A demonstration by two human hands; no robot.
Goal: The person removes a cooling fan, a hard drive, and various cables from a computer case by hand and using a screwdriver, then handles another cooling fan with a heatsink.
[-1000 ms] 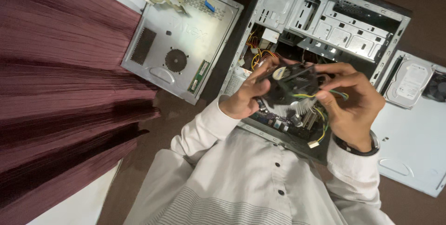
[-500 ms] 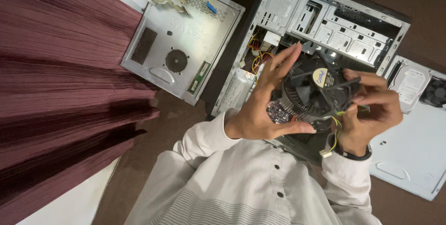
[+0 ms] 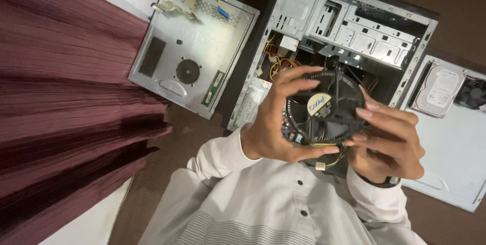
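Holding a round black fan (image 3: 324,108) up over the open computer case (image 3: 354,27), the left hand (image 3: 276,123) and the right hand (image 3: 390,141) curl their fingers around its two sides, gripping its rim.

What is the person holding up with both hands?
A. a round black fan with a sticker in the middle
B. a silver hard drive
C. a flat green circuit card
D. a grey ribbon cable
A: the left hand and right hand grip the rim of a round black fan with a sticker at its hub, held above the open computer case.
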